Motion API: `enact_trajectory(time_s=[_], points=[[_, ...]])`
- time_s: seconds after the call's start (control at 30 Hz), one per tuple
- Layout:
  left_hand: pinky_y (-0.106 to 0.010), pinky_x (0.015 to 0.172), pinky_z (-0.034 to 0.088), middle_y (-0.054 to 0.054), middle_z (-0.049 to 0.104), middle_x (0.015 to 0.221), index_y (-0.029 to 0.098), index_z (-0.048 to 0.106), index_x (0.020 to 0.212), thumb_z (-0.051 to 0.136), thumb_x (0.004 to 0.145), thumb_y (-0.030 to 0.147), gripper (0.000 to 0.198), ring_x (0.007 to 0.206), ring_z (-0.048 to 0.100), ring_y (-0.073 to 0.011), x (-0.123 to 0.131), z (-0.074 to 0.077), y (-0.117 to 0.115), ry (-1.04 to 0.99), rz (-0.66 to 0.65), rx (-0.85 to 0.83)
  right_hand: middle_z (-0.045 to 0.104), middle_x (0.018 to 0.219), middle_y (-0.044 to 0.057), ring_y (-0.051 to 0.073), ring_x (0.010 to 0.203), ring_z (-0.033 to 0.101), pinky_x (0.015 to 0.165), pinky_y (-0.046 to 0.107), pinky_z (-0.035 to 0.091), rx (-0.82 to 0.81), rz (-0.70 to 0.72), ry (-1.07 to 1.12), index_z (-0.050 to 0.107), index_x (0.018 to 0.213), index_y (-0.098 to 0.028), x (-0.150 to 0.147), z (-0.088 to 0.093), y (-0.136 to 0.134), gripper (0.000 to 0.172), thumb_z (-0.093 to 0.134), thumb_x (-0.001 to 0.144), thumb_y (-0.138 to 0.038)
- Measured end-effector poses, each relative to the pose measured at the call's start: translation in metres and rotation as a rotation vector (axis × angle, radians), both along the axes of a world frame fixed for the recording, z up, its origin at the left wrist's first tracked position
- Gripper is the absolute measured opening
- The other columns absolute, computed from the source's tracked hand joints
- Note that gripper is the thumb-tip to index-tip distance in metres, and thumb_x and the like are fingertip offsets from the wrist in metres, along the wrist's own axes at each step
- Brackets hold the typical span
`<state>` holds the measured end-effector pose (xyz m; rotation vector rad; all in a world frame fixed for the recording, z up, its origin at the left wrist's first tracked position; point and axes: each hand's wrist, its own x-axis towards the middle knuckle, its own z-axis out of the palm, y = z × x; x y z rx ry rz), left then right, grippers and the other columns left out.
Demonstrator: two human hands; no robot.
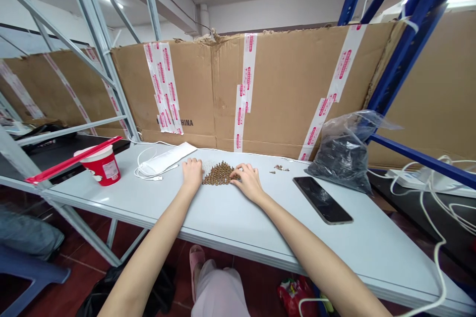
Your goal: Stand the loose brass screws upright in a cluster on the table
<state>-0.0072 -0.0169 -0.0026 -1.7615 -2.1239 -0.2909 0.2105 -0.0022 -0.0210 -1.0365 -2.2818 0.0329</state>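
A tight cluster of small brass-coloured pieces, which look like screws [218, 174], stands on the light grey table [223, 208], many of them upright. My left hand [192, 172] rests at the left edge of the cluster with its fingers curled; what is under them, if anything, is hidden. At the right edge, my right hand [247, 181] has thumb and fingertips brought together in a pinch touching the outer pieces. Anything between those fingertips is too small to make out. A few loose metal pieces [281, 168] lie farther right.
A black phone [322, 200] and a clear bag of dark material [340, 153] are on the right. To the left are a red cup [102, 166], a white strip-shaped object [169, 158] and a white cable [143, 171]. Taped cardboard [290, 89] walls the back.
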Motion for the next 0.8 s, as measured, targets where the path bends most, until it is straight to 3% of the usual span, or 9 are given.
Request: enact_trajectory(time_s=[0.3, 0.5, 0.8], points=[[-0.038, 0.078, 0.032, -0.015, 0.062, 0.088, 0.013, 0.065, 0.079, 0.049, 0.079, 0.021, 0.018, 0.091, 0.051, -0.0283, -0.0005, -0.0042, 0.005, 0.019, -0.044, -0.042, 0.053, 0.101, 0.005, 0.021, 0.096, 0.041, 0.076, 0.033, 0.024, 0.013, -0.022, 0.013, 0.061, 0.088, -0.025, -0.0032, 0.001, -0.0004, 0.012, 0.056, 0.079, -0.031], [-0.04, 0.078, 0.032, -0.017, 0.063, 0.086, 0.011, 0.065, 0.081, 0.046, 0.082, 0.036, 0.031, 0.09, 0.052, -0.0302, 0.0033, -0.0051, 0.0036, 0.004, -0.053, -0.017, 0.054, 0.101, 0.004, 0.021, 0.096, 0.041, 0.076, 0.033, 0.024, 0.048, 0.014, -0.041, 0.061, 0.086, -0.024, -0.0036, 0.001, 0.0002, 0.01, 0.053, 0.081, -0.029], [-0.038, 0.076, 0.032, -0.012, 0.065, 0.085, 0.017, 0.065, 0.08, 0.048, 0.077, 0.02, 0.018, 0.088, 0.055, -0.0275, -0.0019, -0.0068, 0.0063, 0.002, -0.059, -0.076, 0.057, 0.094, 0.003, 0.019, 0.093, 0.043, 0.074, 0.033, 0.023, 0.033, 0.046, -0.036, 0.061, 0.079, -0.023, -0.0058, 0.0018, -0.0013, 0.009, 0.056, 0.079, -0.03]])
